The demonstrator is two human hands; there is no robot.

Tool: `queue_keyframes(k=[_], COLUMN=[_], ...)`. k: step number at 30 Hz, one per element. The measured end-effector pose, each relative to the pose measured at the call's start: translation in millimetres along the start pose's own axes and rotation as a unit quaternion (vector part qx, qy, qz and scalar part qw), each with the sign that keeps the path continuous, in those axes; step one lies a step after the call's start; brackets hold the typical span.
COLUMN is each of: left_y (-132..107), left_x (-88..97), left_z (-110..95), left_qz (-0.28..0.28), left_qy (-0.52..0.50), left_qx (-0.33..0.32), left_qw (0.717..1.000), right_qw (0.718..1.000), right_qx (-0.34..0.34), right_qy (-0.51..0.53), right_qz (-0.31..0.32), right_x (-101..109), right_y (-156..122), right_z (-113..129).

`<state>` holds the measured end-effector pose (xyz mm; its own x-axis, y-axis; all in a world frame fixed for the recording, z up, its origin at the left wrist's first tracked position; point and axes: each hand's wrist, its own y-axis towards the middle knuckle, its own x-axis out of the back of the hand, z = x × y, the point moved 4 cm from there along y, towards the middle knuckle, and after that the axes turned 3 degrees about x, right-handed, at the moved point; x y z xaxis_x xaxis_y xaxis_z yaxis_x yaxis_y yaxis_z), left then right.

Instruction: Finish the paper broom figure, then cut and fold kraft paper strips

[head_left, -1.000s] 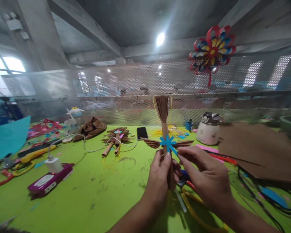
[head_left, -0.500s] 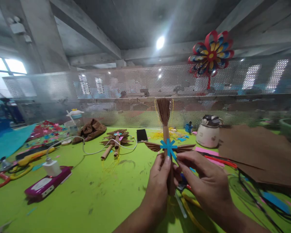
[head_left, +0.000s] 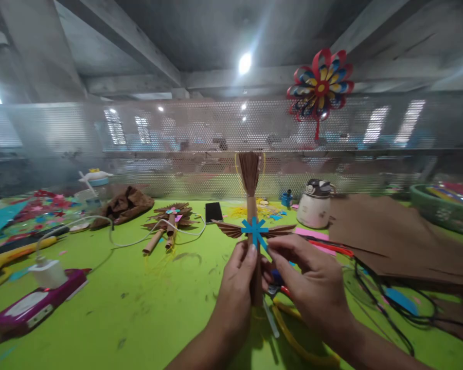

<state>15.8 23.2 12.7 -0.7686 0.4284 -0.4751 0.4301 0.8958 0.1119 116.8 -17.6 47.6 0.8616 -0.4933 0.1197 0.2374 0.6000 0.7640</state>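
A brown paper craft figure (head_left: 251, 205) stands upright in front of me, with a rolled tube body, a pleated fan top and two pleated side wings. My left hand (head_left: 237, 285) is wrapped round the lower tube, its thumb just under a blue paper star-shaped flower (head_left: 254, 231) on the tube's front. With thumb and forefinger, my right hand (head_left: 310, 285) pinches the tip of the flower's lower right strip. Thin yellow loops show beside the fan top. Behind my right hand, a tool with yellow handles (head_left: 293, 336) and a pale glue stick (head_left: 270, 318) are partly hidden.
A purple power strip (head_left: 42, 303) with a white charger lies left. Farther back are similar brown paper crafts (head_left: 170, 226), a black phone (head_left: 214, 212) and a white bottle (head_left: 314, 205). Brown paper sheets (head_left: 401, 236), black cables (head_left: 386, 308) and a green basket (head_left: 443, 210) occupy the right.
The view has turned slightly right, so everything appears shifted left and more of the green basket shows. Both hands keep about the same hold on the craft and the blue strip.
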Motion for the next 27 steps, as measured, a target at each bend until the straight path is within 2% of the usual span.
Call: queue_keyframes(k=[6,14,21,27], left_y=[2.0,3.7,4.9,4.1], left_x=[2.9,6.2,3.0,3.0], left_z=[2.3,1.3,0.7,0.7], left_qz=[0.012,0.001,0.009,0.013], left_qy=[-0.003,-0.008,-0.036,-0.028], left_qx=[0.009,0.001,0.006,0.002], left_qw=[1.0,1.0,0.999,1.0], right_qw=[1.0,0.999,0.989,0.988], right_qx=[0.004,-0.035,-0.117,-0.118], right_qy=[-0.024,-0.026,0.091,0.094], right_qz=[-0.016,0.001,0.021,0.017], right_x=[2.9,4.4,-4.1,-4.4], right_y=[-0.9,-6.5,-8.3,-9.0], right_z=[3.0,0.5,-7.1,-9.9])
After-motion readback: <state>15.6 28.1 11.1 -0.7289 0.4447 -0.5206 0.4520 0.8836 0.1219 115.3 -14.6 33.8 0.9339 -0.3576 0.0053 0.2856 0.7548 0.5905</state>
